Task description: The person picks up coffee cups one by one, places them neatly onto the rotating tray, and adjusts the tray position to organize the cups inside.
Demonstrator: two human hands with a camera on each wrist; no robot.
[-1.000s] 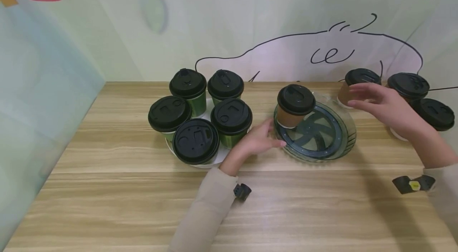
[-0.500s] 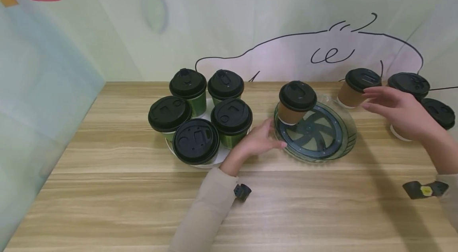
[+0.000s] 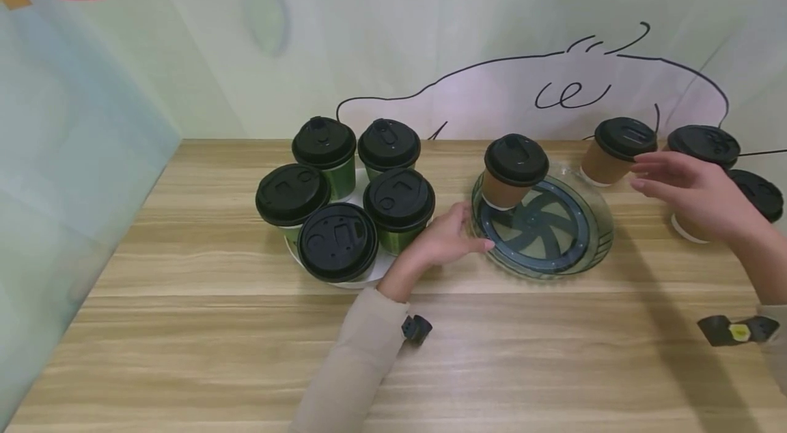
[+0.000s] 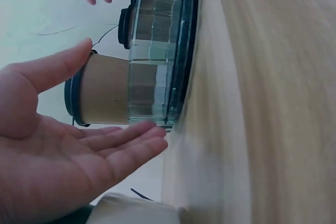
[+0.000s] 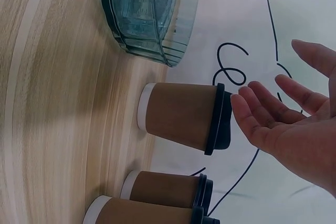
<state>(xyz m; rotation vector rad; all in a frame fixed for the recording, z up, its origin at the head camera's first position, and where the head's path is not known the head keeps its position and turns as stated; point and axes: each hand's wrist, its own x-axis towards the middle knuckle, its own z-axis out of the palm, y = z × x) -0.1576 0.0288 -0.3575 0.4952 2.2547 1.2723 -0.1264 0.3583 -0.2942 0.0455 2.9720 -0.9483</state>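
Both grips are released: the left grip (image 3: 447, 240) has its fingers spread, the right grip (image 3: 688, 190) its fingers loosely bent around nothing. Just beyond the left fingertips is the clear dish (image 3: 605, 242) on the desk (image 3: 492, 351), with one brown cup (image 3: 504, 190) upright inside, on the side nearest that grip; whether the thumb touches the rim, I cannot tell. With its load so off-centre, the dish could skid or swing if nudged, and the tall cup could topple.

At the right fingertips stands a second cup (image 3: 617, 146), outside the dish. Taken by the lid alone, it might come apart; a careless push could knock it away from the grip. Two more cups (image 3: 703, 143) (image 3: 764, 195) stand beyond and beside the right grip's back, so a wide backward sweep might clip them. The green cups (image 3: 399, 204) on the plate (image 3: 376, 274) crowd the left wrist, and drawing that arm back carelessly could upset the nearest.
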